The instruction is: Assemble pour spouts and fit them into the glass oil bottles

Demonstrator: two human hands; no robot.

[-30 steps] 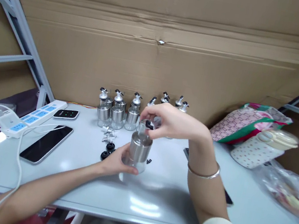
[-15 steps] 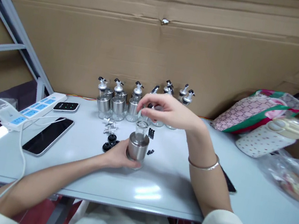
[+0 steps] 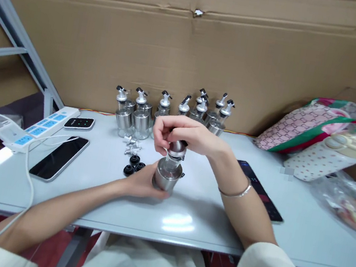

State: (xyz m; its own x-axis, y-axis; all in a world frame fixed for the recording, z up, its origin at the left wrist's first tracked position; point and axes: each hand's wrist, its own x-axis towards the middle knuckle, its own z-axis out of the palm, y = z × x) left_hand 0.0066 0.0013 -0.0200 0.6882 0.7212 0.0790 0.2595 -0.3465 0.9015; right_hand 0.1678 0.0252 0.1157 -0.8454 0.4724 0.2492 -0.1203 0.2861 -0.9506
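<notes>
My left hand [image 3: 147,180] is wrapped round a glass bottle with a steel sleeve [image 3: 168,175], tilted slightly on the table. At the bottle's neck, my right hand [image 3: 187,136] closes its fingers from above on a silver pourer cap [image 3: 177,150]. The curled fingers partly hide the cap, and I cannot tell how firmly it sits on the neck. Left of the bottle are several black ring-shaped stoppers [image 3: 134,160] and a small pile of silver spout parts [image 3: 132,145].
Several bottles with pourers [image 3: 141,120] stand in rows against the cardboard wall [image 3: 110,49]. To the left are a phone [image 3: 59,158], a power strip [image 3: 47,126] and a white cable. A second phone [image 3: 259,188], a dotted flask [image 3: 321,162] and a patterned bag [image 3: 298,126] are on the right.
My right hand has come down onto the bottle's neck, with the silver cap now visible under its fingers. The bottle in my left hand has tilted a little.
</notes>
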